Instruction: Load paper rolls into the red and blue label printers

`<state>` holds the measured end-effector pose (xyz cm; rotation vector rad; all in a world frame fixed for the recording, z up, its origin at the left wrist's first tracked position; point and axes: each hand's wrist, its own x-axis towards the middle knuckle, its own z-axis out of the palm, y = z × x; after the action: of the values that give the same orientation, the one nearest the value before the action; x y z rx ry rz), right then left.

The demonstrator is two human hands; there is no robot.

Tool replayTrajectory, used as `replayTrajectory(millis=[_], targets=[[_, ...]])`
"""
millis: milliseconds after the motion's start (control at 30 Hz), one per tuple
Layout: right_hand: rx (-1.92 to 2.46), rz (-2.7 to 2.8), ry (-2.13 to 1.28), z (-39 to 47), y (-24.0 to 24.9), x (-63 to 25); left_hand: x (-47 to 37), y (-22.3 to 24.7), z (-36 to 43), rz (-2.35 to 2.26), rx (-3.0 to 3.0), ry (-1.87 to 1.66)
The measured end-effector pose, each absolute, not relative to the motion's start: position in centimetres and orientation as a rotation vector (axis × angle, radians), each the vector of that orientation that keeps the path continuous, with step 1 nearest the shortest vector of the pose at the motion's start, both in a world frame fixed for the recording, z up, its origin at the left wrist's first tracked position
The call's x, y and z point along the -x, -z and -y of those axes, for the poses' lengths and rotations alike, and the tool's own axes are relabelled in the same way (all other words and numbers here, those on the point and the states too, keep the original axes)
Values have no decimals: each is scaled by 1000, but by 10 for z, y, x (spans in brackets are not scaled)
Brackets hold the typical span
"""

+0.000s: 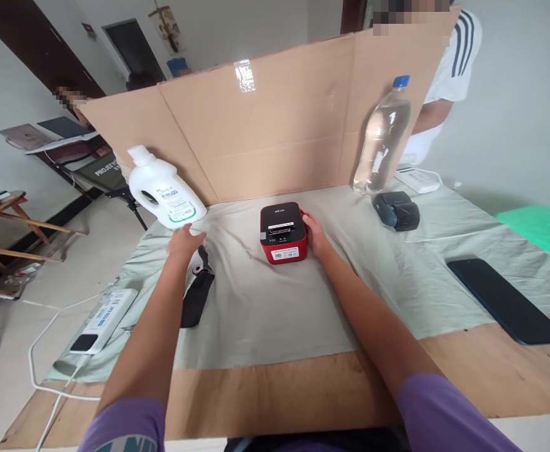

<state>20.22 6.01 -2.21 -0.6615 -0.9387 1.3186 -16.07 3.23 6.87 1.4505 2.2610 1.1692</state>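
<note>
A small red and black receipt printer sits on the cloth in the middle of the table. My right hand is closed against its right side, with some fingertips hidden behind the edge. To the left, my left hand is stretched forward with finger and thumb apart, and nothing shows in it. Just beyond its fingers leans a white handled jug, probably of detergent. A black strap-like object with a round metal piece lies beside my left wrist, partly hidden by the forearm.
A cardboard panel stands along the back. At right are a clear bottle, a dark device and a black phone-like slab. A white power strip with its cable lies at left. A person stands behind the panel.
</note>
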Motion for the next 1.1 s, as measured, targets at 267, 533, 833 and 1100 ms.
replayTrajectory(millis=[267, 533, 833, 1100], targets=[[634, 909, -1340, -63, 23, -203, 161, -54, -42, -2300, -1541, -839], [644, 973, -1332, -66, 23, -203, 120, -82, 2, -2025, -1779, -750], [687, 1000, -1305, -62, 16, -201, 58, -71, 56, -2216, -1988, -321], [735, 1038, -1264, -65, 20, -202, 72, -79, 72, -2269, -1965, -224]])
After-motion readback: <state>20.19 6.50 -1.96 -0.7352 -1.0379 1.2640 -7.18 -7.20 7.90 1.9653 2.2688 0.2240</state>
